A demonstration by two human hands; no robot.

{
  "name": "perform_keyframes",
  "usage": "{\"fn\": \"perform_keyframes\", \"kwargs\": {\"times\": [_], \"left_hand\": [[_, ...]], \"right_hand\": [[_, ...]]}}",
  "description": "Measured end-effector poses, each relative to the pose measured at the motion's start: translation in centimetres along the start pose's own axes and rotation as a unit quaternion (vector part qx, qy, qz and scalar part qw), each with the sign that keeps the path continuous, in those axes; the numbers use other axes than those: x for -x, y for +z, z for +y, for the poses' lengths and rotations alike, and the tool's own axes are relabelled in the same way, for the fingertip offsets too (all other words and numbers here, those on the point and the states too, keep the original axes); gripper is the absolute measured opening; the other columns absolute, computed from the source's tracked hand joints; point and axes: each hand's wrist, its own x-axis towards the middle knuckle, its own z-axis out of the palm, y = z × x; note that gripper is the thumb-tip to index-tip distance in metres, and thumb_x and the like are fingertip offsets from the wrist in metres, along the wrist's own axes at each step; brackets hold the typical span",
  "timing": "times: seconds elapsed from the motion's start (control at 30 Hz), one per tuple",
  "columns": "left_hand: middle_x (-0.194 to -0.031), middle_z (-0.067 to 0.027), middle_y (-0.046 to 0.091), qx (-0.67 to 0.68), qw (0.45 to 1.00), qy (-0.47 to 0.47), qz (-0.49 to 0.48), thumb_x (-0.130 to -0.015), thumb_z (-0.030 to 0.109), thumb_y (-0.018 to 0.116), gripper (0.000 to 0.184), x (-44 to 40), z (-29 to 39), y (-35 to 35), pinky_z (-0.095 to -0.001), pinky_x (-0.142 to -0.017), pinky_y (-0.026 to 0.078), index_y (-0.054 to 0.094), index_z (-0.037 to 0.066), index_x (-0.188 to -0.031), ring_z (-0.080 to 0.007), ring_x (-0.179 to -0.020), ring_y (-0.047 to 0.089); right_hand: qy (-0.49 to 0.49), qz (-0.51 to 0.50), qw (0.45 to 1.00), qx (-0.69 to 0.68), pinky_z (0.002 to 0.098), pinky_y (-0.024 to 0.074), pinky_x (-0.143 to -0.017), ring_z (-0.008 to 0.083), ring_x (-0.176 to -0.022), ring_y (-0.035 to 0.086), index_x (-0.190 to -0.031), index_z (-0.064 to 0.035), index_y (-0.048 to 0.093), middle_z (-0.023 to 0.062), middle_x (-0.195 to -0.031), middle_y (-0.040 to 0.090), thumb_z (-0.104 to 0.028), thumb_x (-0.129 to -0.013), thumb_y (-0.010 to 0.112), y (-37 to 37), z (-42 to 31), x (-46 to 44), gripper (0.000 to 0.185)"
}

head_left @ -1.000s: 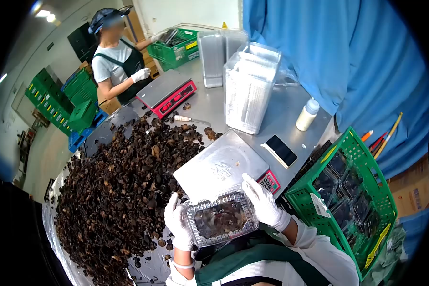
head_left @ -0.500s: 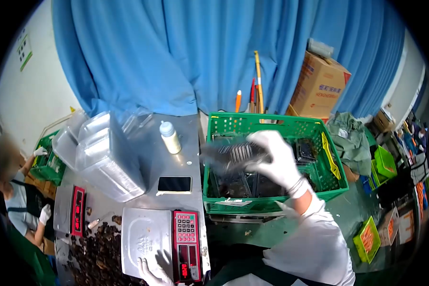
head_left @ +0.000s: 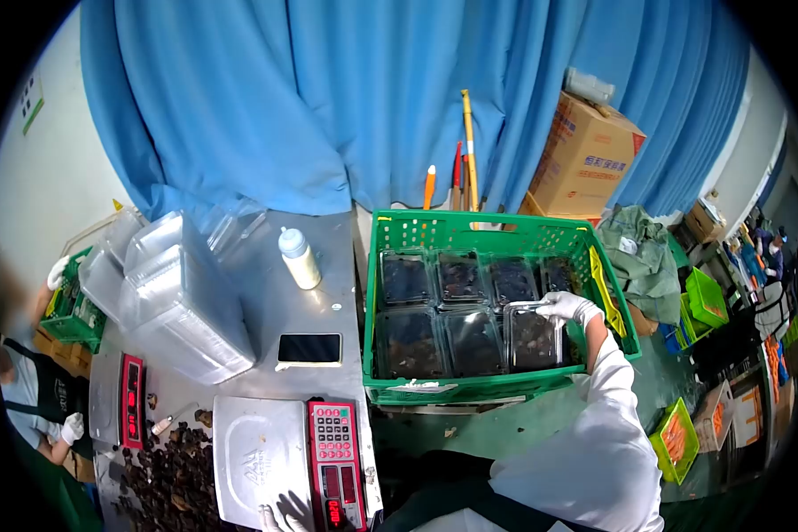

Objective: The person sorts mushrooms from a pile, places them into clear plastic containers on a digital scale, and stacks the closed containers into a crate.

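My right hand (head_left: 569,310), in a white glove, grips the upper edge of a clear plastic box (head_left: 534,340) with dark contents. That box sits inside a green crate (head_left: 505,383), at the right end of its front row, beside several similar boxes (head_left: 410,340). At the bottom edge of the view, my left hand (head_left: 279,520) is over the lower part of a scale's metal plate (head_left: 262,452); its gloved fingers are apart and nothing shows in them. A red keypad panel (head_left: 335,426) adjoins the plate.
Stacked clear trays (head_left: 182,301), a bottle (head_left: 300,257) and a phone (head_left: 309,348) stand or lie on the metal table. Dark pieces (head_left: 173,474) are heaped at lower left, near a second scale (head_left: 131,402). A co-worker (head_left: 40,390) is at far left. A cardboard box (head_left: 590,160) stands behind the crate.
The view has turned right toward the crate. The box, earlier held in both hands, was carried by my right hand and lowered into the crate. My left hand has let go of it.
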Motion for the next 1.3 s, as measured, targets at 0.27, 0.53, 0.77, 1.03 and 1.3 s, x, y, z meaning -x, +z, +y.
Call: {"fn": "perform_keyframes", "kwargs": {"times": [0.27, 0.53, 0.77, 1.03, 1.3], "left_hand": [[-0.121, -0.0213, 0.055, -0.113, 0.98, 0.026, 0.159, -0.092, 0.018, 0.06, 0.034, 2.2, 2.4, -0.7, -0.0428, -0.101, 0.039, 0.055, -0.004, -0.118, -0.0355, -0.114, 0.052], [-0.121, -0.0178, 0.057, -0.132, 0.96, -0.063, 0.237, -0.081, 0.003, 0.065, 0.036, 7.1, 4.7, 0.1, -0.0399, -0.099, 0.042, 0.058, 0.001, -0.115, -0.0337, -0.113, 0.054], [-0.122, -0.0173, 0.058, -0.179, 0.919, -0.181, 0.3, -0.091, 0.019, 0.06, 0.034, 13.7, 2.3, 0.7, -0.0414, -0.1, 0.041, 0.058, 0.007, -0.123, -0.0356, -0.113, 0.054], [-0.111, -0.0165, 0.062, -0.177, 0.897, -0.21, 0.347, -0.079, 0.009, 0.068, 0.027, 16.2, 4.8, 1.1, -0.0418, -0.093, 0.046, 0.064, 0.003, -0.105, -0.0356, -0.106, 0.058], [-0.107, -0.0131, 0.064, -0.14, 0.916, -0.239, 0.289, -0.082, 0.017, 0.066, 0.024, 19.4, 3.0, 1.0, -0.0402, -0.087, 0.048, 0.064, 0.004, -0.103, -0.0323, -0.103, 0.059]], "right_hand": [[-0.425, 0.248, 0.791, 0.364, 0.042, 0.0498, -0.083, 0.036, -0.098, 0.062, -0.104, -0.0025, 0.065, 0.0185, -0.106, 0.065, -0.042, -0.077, 0.07, 3.9, -21.6, -0.8, 0.048], [-0.728, -0.004, 0.669, 0.148, 0.037, 0.0462, -0.09, 0.0329, -0.104, 0.058, -0.122, -0.0028, 0.055, 0.0152, -0.111, 0.061, -0.026, -0.085, 0.064, 20.7, -48.2, 0.2, 0.045], [-0.758, 0.061, 0.581, 0.291, 0.0506, 0.0397, -0.091, 0.0313, -0.105, 0.056, -0.092, -0.006, 0.067, 0.0141, -0.097, 0.065, -0.039, -0.091, 0.052, 34.8, -55.4, -4.3, 0.036], [-0.749, 0.176, 0.596, 0.231, 0.0417, 0.0458, -0.074, 0.0314, -0.076, 0.064, -0.071, -0.0052, 0.066, 0.0157, -0.074, 0.065, -0.024, -0.076, 0.066, 34.3, -55.6, 0.1, 0.02], [-0.72, -0.089, 0.683, -0.088, 0.0241, 0.0411, -0.082, 0.0116, -0.086, 0.05, -0.094, 0.0013, 0.059, 0.0014, -0.09, 0.056, -0.015, -0.098, 0.051, 28.8, -52.8, 1.4, 0.019]]}}
